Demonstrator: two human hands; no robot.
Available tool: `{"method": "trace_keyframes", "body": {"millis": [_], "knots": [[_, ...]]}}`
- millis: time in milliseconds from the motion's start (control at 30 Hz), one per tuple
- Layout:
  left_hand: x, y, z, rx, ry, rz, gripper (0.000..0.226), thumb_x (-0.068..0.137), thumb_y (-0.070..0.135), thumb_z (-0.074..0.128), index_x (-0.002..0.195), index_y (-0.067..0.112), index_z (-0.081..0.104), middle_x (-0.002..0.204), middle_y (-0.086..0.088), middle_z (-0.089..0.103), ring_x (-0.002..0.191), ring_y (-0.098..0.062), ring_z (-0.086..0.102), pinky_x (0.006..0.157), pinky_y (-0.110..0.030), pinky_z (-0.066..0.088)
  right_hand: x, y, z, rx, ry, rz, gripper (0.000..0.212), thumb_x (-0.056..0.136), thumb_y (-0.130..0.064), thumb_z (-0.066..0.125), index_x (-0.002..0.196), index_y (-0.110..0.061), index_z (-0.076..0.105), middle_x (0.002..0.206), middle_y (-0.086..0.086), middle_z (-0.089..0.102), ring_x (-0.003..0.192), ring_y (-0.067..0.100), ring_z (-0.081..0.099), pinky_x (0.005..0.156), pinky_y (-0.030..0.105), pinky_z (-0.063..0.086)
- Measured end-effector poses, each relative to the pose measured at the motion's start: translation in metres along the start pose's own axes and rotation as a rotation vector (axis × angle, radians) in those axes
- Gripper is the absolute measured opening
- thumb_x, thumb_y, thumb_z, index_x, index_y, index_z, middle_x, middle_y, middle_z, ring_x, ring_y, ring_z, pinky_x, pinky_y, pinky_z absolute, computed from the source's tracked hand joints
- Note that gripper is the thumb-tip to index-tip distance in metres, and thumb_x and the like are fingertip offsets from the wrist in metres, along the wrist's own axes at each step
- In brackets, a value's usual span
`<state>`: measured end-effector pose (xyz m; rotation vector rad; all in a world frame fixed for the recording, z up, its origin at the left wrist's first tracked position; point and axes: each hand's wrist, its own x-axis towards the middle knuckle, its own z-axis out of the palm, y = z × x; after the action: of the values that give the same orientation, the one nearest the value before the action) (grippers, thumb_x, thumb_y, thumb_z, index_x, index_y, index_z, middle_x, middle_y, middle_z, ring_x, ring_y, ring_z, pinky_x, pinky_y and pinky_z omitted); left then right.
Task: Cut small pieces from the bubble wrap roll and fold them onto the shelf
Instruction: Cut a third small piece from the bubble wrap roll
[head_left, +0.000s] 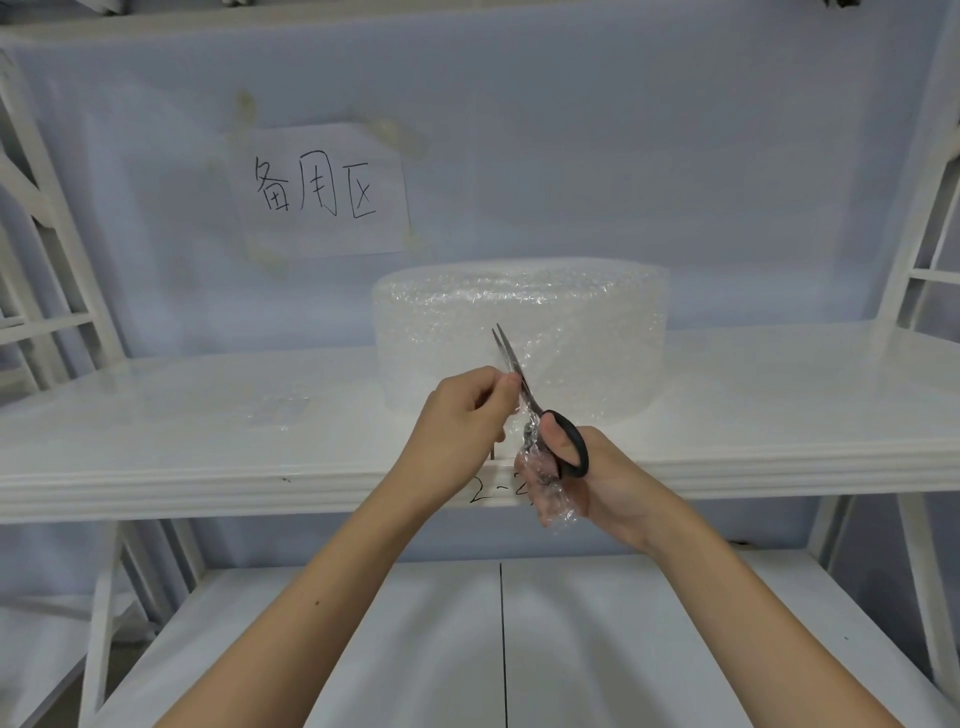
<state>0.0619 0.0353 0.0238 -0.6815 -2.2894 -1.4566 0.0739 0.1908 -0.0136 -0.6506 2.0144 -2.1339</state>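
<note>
A wide roll of clear bubble wrap (571, 322) stands on the white shelf (182, 457), at its middle. My right hand (597, 483) grips black-handled scissors (563, 441), blades slightly apart and pointing up in front of the roll. My left hand (462, 415) pinches the loose sheet of bubble wrap beside the blades. A crumpled strip of wrap (545, 493) hangs down over my right fingers. A small flat piece of bubble wrap (280, 408) lies on the shelf to the left.
A paper sign (324, 189) with handwritten characters is taped to the back wall above the roll. A lower shelf board (363, 649) lies beneath my arms. White frame uprights (62, 260) stand at both sides.
</note>
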Motion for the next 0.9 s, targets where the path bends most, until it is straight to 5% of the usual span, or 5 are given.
{"method": "trace_keyframes", "body": {"millis": [467, 667, 800, 900], "knots": [[-0.008, -0.009, -0.001, -0.061, -0.047, -0.004, 0.036, 0.099, 0.027, 0.051, 0.069, 0.007, 0.057, 0.063, -0.002, 0.052, 0.055, -0.009, 0.050, 0.061, -0.034, 0.045, -0.002, -0.018, 0.008, -0.089, 0.109, -0.031, 0.047, 0.077, -0.057, 0.064, 0.056, -0.015, 0.057, 0.063, 0.005, 0.056, 0.051, 0.023, 0.052, 0.051, 0.030, 0.049], [-0.011, -0.010, -0.010, -0.142, 0.025, -0.059, 0.041, 0.100, 0.025, 0.051, 0.059, 0.018, 0.051, 0.055, 0.005, 0.049, 0.053, -0.011, 0.047, 0.059, -0.031, 0.043, -0.017, -0.041, 0.025, -0.271, 0.181, -0.081, 0.042, 0.070, -0.051, 0.064, 0.077, -0.011, 0.075, 0.075, 0.001, 0.071, 0.052, 0.015, 0.058, 0.049, 0.024, 0.049], [-0.012, -0.012, -0.011, -0.157, 0.049, -0.089, 0.038, 0.099, 0.024, 0.050, 0.063, 0.013, 0.054, 0.056, 0.002, 0.049, 0.050, -0.008, 0.049, 0.056, -0.024, 0.043, -0.011, -0.046, 0.021, -0.241, 0.379, -0.115, 0.019, 0.087, -0.033, 0.066, 0.092, -0.017, 0.074, 0.088, 0.005, 0.073, 0.051, 0.013, 0.058, 0.043, 0.022, 0.047], [-0.014, -0.013, -0.012, -0.166, 0.044, -0.099, 0.038, 0.099, 0.026, 0.050, 0.064, 0.013, 0.055, 0.056, 0.005, 0.049, 0.052, -0.009, 0.049, 0.057, -0.024, 0.043, -0.006, -0.043, 0.004, -0.207, 0.570, -0.101, 0.015, 0.091, -0.031, 0.063, 0.085, -0.018, 0.067, 0.092, 0.007, 0.068, 0.049, 0.014, 0.057, 0.039, 0.025, 0.050]]}}
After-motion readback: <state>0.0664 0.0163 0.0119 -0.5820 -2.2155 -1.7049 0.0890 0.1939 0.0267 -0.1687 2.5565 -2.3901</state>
